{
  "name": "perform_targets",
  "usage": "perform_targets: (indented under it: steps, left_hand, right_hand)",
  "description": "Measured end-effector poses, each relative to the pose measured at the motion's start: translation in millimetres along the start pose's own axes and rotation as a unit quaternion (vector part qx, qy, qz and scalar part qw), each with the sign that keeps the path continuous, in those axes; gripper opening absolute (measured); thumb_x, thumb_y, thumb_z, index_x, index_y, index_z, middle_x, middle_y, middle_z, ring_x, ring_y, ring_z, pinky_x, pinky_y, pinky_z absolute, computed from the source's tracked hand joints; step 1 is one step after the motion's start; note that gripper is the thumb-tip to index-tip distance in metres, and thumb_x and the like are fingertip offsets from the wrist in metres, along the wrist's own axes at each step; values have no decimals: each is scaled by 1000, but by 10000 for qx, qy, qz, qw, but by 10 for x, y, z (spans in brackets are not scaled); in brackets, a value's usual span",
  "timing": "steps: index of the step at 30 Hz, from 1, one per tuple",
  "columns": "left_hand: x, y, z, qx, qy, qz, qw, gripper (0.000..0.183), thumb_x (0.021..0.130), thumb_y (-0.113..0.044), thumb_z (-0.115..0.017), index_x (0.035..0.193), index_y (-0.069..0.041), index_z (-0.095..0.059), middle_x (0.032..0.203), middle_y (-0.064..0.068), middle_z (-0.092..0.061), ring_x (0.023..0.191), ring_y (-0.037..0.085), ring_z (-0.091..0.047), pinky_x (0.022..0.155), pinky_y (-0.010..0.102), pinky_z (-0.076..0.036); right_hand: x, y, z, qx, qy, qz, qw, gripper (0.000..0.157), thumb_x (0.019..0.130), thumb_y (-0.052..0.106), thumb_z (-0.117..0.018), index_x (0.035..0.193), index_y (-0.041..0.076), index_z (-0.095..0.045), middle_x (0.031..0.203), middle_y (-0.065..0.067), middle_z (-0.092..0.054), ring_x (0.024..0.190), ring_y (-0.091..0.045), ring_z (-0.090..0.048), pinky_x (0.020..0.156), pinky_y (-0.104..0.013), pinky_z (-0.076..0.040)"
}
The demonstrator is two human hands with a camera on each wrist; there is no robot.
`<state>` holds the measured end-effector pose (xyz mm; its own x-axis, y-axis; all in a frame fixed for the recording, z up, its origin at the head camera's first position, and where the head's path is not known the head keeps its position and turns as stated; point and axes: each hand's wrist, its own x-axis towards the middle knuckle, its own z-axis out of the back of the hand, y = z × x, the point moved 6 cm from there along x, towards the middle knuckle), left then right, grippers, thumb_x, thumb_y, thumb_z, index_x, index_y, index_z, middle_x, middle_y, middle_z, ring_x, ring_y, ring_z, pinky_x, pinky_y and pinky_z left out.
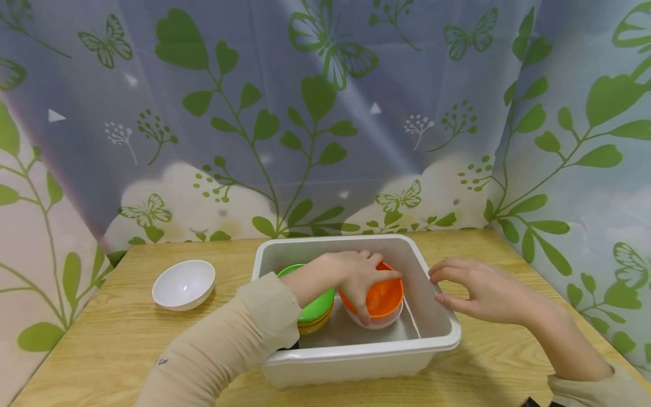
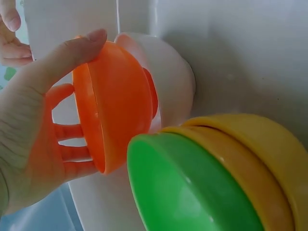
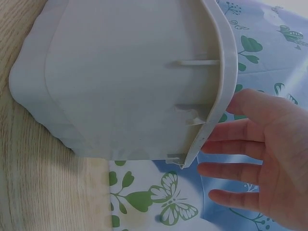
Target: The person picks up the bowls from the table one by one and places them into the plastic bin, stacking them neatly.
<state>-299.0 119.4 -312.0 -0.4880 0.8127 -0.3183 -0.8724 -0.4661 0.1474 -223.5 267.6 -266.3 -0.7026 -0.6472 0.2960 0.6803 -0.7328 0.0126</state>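
Observation:
My left hand (image 1: 362, 278) reaches into a grey-white plastic bin (image 1: 356, 355) and holds an orange bowl (image 2: 120, 101) by its rim, thumb on one side and fingers spread across the other. Under the orange bowl is a pale pinkish-white bowl (image 2: 171, 79); whether the two touch cannot be told. Beside them in the bin stands a stack with a green bowl (image 2: 163, 187) on top and yellow bowls (image 2: 276, 154) below. At the bin's right rim, my right hand (image 1: 475, 288) has its fingers extended, the fingertips at or very near the edge.
A white bowl (image 1: 184, 285) sits on the wooden table (image 1: 102, 345), left of the bin. Behind and to the right hangs a curtain (image 1: 325, 141) printed with leaves and butterflies.

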Motion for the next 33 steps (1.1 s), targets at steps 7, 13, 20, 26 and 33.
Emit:
perform_targets:
  steps: [7,13,20,26,33]
  left_hand:
    - [31,3,-33,70,-51,18,10000,97,66,-62,-69,147,-37,-20,137,3,-31,113,18,-38,92,27,-36]
    - [54,5,-56,36,-9,31,10000,97,67,-61,-69,147,-37,-19,140,4,-29,116,19,-36,95,29,-35]
    - [77,10,-104,39,97,15,9999,98,66,-61,-71,147,-36,-20,139,3,-31,118,18,-37,95,29,-36]
    - [105,1,-123,210,70,-51,9997,98,66,-62,-71,146,-35,-21,137,2,-32,119,15,-36,94,27,-36]
    - [135,-15,-152,310,128,-60,9994,99,66,-61,-71,147,-36,-20,140,3,-29,123,16,-32,97,28,-34]
  right_hand:
    - [3,-11,-12,9,82,-70,9999,19,86,28,-66,102,18,-65,109,7,-60,100,-17,-58,80,-39,-48]
    - [4,-16,-6,34,46,-61,10000,19,85,27,-66,101,17,-65,109,7,-60,99,-17,-59,80,-39,-48]
    - [0,-2,-12,-12,-17,-13,10000,19,84,27,-67,101,17,-66,108,7,-60,99,-17,-59,79,-38,-49]
    - [-4,5,-10,9,-15,-17,10000,20,84,27,-67,101,17,-66,108,7,-60,99,-17,-59,79,-39,-49]
    - [-3,8,-5,46,-27,17,10000,19,85,27,-67,102,19,-65,108,7,-60,97,-17,-60,78,-39,-49]
